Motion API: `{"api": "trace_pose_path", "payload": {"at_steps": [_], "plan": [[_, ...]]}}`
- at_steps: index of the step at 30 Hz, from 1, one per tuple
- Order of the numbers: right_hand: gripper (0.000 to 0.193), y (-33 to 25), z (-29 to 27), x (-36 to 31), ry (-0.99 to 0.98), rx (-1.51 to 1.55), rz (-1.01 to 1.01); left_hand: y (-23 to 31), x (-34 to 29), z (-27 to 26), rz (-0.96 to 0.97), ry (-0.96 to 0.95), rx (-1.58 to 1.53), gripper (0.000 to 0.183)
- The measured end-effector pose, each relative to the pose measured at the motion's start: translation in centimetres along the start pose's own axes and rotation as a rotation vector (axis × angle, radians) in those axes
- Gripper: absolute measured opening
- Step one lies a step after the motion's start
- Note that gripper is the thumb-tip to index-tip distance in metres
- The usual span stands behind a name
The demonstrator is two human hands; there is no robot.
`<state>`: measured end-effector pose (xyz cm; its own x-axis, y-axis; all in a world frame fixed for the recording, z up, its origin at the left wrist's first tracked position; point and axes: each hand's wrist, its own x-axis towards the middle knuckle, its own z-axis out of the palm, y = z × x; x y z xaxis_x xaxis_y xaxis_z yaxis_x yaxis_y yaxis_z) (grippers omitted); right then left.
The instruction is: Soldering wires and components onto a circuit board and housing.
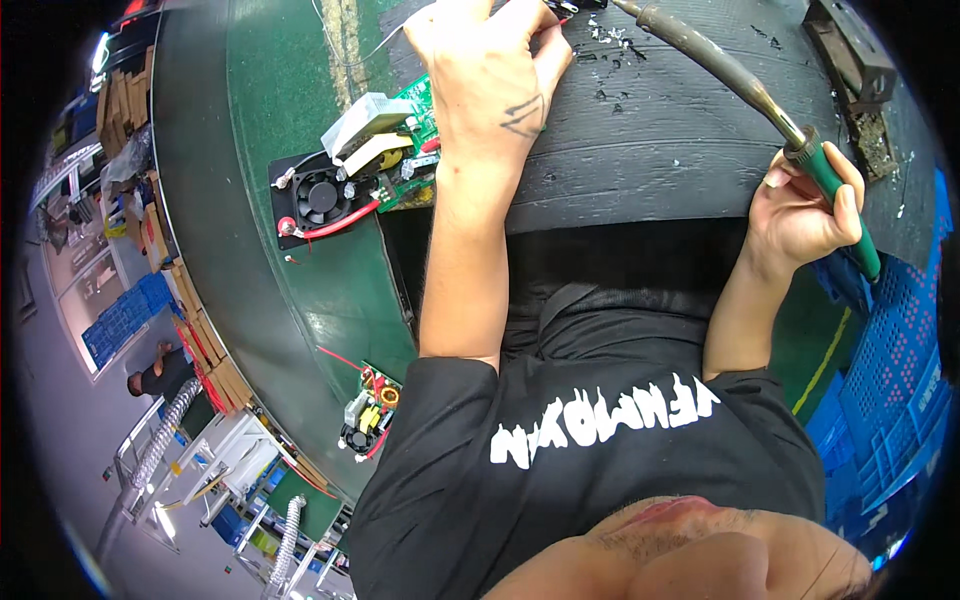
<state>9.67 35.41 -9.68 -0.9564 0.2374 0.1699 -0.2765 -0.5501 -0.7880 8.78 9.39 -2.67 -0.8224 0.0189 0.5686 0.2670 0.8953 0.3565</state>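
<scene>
My right hand (805, 210) is wrapped round the green handle of a soldering iron (735, 85), whose metal shaft slants up and left to a tip at the top edge. My left hand (490, 65) is closed over the dark bench at the top, its fingertips partly cut off by the picture's edge. A thin silvery solder wire (385, 42) runs into it from the left. Beside its fingertips, close to the iron's tip, is a small black and red part (575, 6), mostly out of view. Left of my wrist lies a green circuit board (420, 105) with a black fan (322, 195) and a red lead.
A dark wooden board (640, 170) carries solder scraps. A black iron stand (852, 60) is at its right. A second small board with fan (370, 412) lies on the green mat (330, 320). Blue crates (890, 370) stand right; another person (165, 375) is far left.
</scene>
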Motion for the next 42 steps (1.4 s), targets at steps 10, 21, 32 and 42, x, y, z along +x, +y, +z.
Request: {"api": "trace_pose_path", "payload": {"at_steps": [10, 21, 32, 42], "plan": [[0.044, 0.1, 0.8, 0.2, 0.071, 0.028, -0.022, 0.7, 1.6, -1.5, -0.439, -0.259, -0.352, 0.019], [0.044, 0.0, -0.1, 0.2, -0.046, 0.082, 0.029, -1.4, 1.8, -1.9, -0.629, -0.178, -0.354, 0.030], [0.042, -0.1, 0.2, 0.4, -0.021, 0.015, 0.025, -3.0, -0.4, 0.8, -0.548, 0.144, -0.587, 0.021], [0.044, -0.9, 0.5, 0.6, 0.045, -0.008, 0.002, -2.0, -1.5, 2.3, -0.440, 0.233, -0.466, 0.013]]}}
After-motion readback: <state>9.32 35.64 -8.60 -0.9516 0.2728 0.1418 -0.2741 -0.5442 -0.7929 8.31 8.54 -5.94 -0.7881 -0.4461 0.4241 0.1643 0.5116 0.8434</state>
